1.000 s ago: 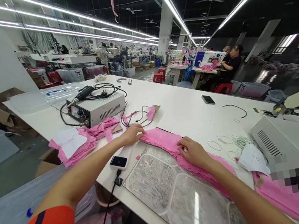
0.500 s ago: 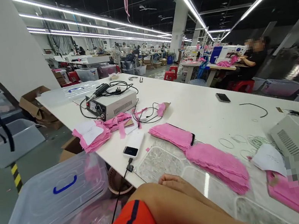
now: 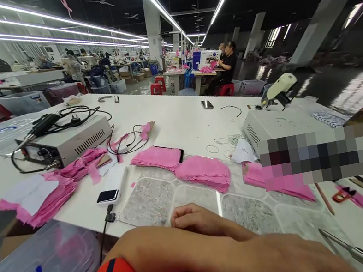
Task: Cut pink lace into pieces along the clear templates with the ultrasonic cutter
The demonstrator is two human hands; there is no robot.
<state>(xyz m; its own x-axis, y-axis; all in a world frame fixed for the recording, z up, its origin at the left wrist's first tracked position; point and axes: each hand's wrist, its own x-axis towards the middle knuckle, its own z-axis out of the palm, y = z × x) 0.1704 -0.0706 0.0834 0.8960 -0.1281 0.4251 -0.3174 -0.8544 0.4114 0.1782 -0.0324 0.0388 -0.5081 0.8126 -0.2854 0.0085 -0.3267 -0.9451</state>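
My left arm comes out of an orange sleeve and crosses over my right forearm. At the lower right is my left hand (image 3: 286, 253), back upward and slightly blurred, fingers stretched toward the bottom edge. A metal tool with a black handle (image 3: 360, 254) lies beside it. My right hand (image 3: 196, 218) rests on a grey stone-patterned mat (image 3: 154, 199), fingers curled in, nothing visible in them. Just beyond it lie a stack of pink cloth pieces (image 3: 204, 172) and another pink stack (image 3: 159, 156), which lies partly over a dark-edged flat object.
A white power bank (image 3: 111, 188) with a cable sits left, near paper-topped pink cloth (image 3: 40, 193) and a grey control box (image 3: 69, 139). Right are a grey machine (image 3: 277, 121) and folded pink cloth (image 3: 280, 179). A phone (image 3: 207, 104) lies farther back. A co-worker (image 3: 228, 64) sits beyond.
The view has swung to the right, so the table things sit farther left. My left hand has come into view at the lower right. My right hand stays curled on the mat.
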